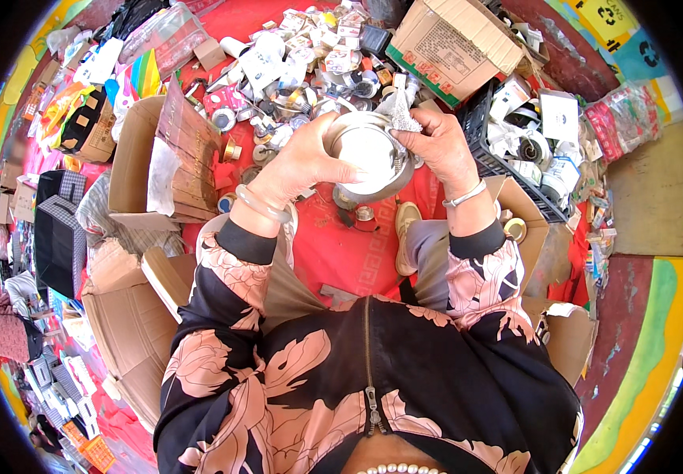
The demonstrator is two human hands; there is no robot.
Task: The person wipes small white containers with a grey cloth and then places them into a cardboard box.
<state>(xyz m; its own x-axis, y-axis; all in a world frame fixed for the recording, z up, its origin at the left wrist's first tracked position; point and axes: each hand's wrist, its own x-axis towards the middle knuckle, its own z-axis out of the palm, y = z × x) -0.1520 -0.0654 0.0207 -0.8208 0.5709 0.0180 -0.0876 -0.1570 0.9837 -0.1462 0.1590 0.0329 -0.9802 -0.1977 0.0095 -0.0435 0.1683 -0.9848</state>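
Between my hands, above the red floor covering, is a round white-and-silver light fixture with a shiny metal rim. My left hand grips its left side, thumb lying across the face. At the upper right of the rim, my right hand pinches a crumpled pale grey rag or wrap against the fixture. Which of the two the rag is, I cannot tell, and the fingers behind the fixture are hidden. Just beyond lies a large heap of loose lamp parts and small boxes.
An open cardboard box stands left of my legs, and a flattened carton lies nearer. To the right are a black crate full of white fixtures and another cardboard box. A larger carton sits at the far right of the heap.
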